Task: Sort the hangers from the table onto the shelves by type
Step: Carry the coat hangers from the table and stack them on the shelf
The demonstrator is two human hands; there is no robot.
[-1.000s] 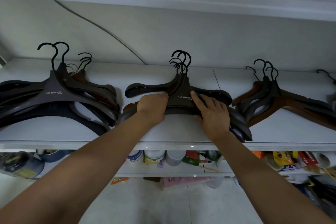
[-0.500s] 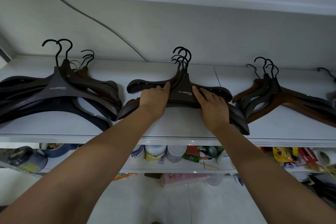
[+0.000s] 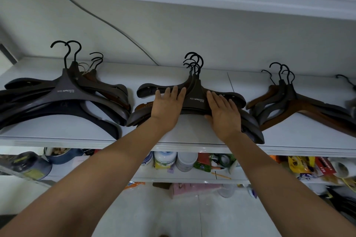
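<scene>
Two bare forearms are reaching up from the lower edge. Behind them, a lower shelf (image 3: 185, 176) is carrying white jars (image 3: 185, 160) and coloured packets. Above it, on the upper shelf (image 3: 300, 140), the left hand (image 3: 167, 107) and the right hand (image 3: 224, 114) are lying flat on the middle stack of hangers (image 3: 196, 96), fingers straight, neither grasping, one to each side of its printed neck. A left stack of dark hangers (image 3: 63, 96) and a right stack of brown and dark hangers (image 3: 300, 104) are flanking it, each apart. All hooks are pointing toward the wall, where a cable (image 3: 115, 29) is running.
</scene>
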